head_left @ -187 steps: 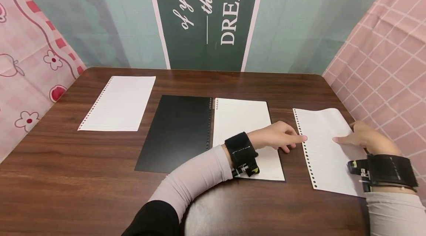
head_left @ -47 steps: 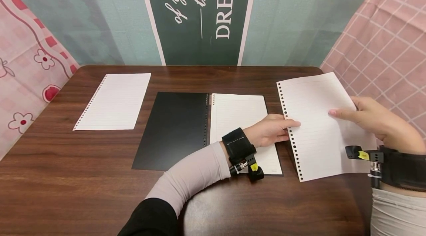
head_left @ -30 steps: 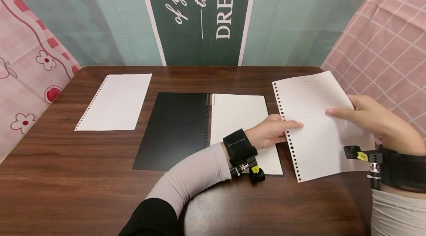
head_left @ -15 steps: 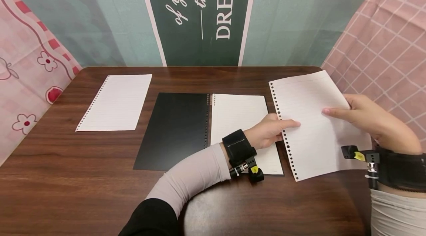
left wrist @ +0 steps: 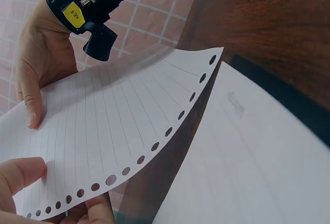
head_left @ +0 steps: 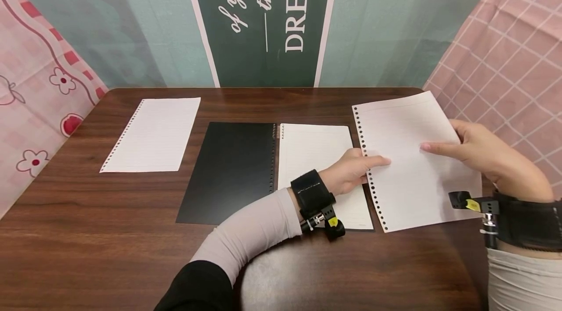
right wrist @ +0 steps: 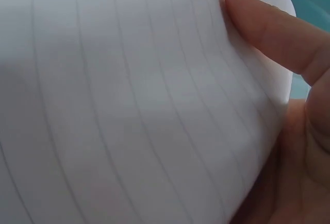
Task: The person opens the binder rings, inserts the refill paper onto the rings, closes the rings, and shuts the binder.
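Between both hands is a lined loose-leaf sheet [head_left: 404, 184], raised off the table, with punched holes down its left edge. My left hand [head_left: 349, 170] pinches that holed edge, thumb on top and fingers beneath. Along the opposite edge my right hand [head_left: 487, 155] grips the sheet, its thumb lying on the face and its other fingers behind the paper. In the right wrist view the lined paper [right wrist: 129, 100] bends under the thumb. An open notebook with a black cover [head_left: 228, 169] and white lined pages [head_left: 313, 150] lies left of the sheet, partly under my left forearm.
Another holed lined sheet [head_left: 151, 135] lies flat at the back left of the wooden table [head_left: 88, 242]. Patterned pink cloth [head_left: 48, 87] hangs at the left, pink grid cloth [head_left: 518, 57] at the right, and a green cloth [head_left: 386, 23] behind.
Both hands have lifted the right-hand sheet from the table, where it lay in the oldest frame. Over the last second it has shifted slightly left, toward the notebook.
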A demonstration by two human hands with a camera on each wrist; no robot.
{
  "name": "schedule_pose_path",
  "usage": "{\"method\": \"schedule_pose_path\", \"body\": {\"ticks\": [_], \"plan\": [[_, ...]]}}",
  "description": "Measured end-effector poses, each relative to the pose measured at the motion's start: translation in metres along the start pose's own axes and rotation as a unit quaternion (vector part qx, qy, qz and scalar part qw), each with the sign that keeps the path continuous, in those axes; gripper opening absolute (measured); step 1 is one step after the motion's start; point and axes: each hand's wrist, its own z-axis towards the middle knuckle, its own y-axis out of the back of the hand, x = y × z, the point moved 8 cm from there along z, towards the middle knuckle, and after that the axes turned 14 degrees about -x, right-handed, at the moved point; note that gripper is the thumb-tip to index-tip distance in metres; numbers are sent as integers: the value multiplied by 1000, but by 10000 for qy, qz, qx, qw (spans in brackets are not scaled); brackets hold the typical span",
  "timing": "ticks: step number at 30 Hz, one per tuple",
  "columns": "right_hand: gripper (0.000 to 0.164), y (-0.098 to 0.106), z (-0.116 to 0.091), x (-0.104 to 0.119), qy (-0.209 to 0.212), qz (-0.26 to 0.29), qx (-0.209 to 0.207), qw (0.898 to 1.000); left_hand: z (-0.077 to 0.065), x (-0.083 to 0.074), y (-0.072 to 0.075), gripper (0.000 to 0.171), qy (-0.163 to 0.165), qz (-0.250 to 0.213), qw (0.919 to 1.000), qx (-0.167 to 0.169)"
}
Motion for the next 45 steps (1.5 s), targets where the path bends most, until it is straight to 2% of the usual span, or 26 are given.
{"method": "schedule_pose_path", "body": {"ticks": [6,16,24,27,31,37,45], "plan": [[68,3,-1,-3,-179,5,-134,9998,1,-2,0,15,-57,27,10000,12],[61,5,-2,0,-243,712,-321,9967,3,-5,5,13,-108,65,9999,-110],[51,4,-1,-2,-263,885,-351,9951,4,-5,12,14,-122,180,9989,-420],[43,3,0,-5,-291,998,-342,9940,4,-6,12,11,-143,43,9994,-326],[41,3,-1,-3,-268,1230,-375,9913,3,-12,13,13,-245,-101,9995,-193],[42,5,-2,2,-228,1452,-440,9882,3,-17,16,14,-317,-169,9992,-198],[32,11,-6,1,-223,1775,-555,9823,1,-23,17,12,-411,-136,9989,-175]]}}
